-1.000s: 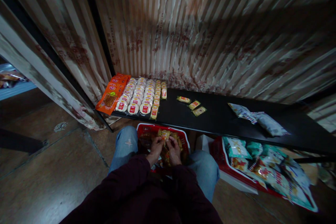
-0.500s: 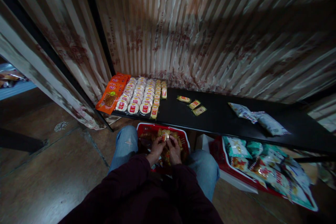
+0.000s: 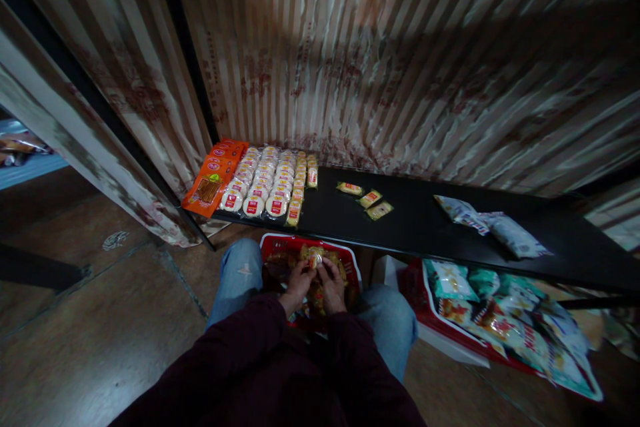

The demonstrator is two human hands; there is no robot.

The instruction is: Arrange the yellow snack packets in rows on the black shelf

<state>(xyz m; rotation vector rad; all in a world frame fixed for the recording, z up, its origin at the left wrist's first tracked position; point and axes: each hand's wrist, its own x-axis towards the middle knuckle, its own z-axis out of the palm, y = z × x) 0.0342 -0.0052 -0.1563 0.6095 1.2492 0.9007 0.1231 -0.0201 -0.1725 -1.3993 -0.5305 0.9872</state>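
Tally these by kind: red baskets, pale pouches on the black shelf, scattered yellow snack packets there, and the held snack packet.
Red baskets: 2
Pale pouches: 2
Scattered yellow snack packets: 3
Held snack packet: 1
Total: 8

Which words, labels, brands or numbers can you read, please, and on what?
No text reads clearly.
Orange bag: too small.
Round crackers: too small.
Yellow packets: too small.
Held packet: too small.
Curtain: too blurred.
Pale bags: too blurred.
Green bags: too blurred.
Red-lettered bag: too blurred.

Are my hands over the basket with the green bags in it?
No, your left hand and right hand hold a small wrapped packet over the other red basket.
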